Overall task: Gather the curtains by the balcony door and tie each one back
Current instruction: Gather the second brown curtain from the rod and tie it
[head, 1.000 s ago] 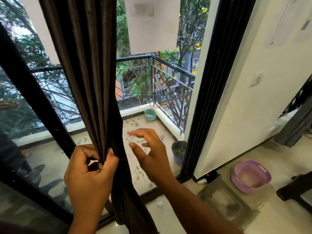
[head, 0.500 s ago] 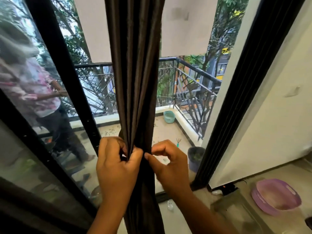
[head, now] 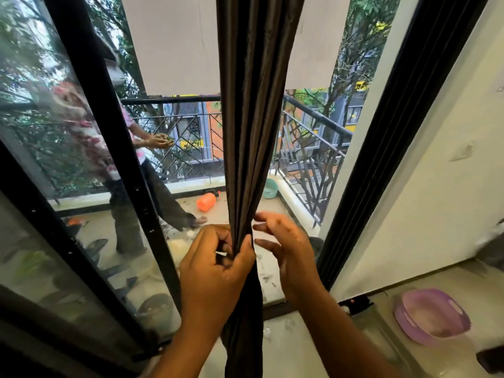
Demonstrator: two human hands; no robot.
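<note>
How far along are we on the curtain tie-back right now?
Done: the dark curtain is gathered into one narrow bunch. In hand: the left hand pinches that bunch, while the right hand is open beside it, not gripping. Left: no tie is visible around the curtain, so it is not yet tied; no second curtain shows in this view.

1. Black door frame (head: pixel 409 137); glass panel (head: pixel 35 148) at left reflects trees.
2. Balcony railing (head: pixel 313 137), dark metal; daylight, trees and buildings behind it.
3. White wall (head: pixel 441 203) at right.
4. Pale floor (head: pixel 300 350); purple basin (head: pixel 433 317) near the wall.
</note>
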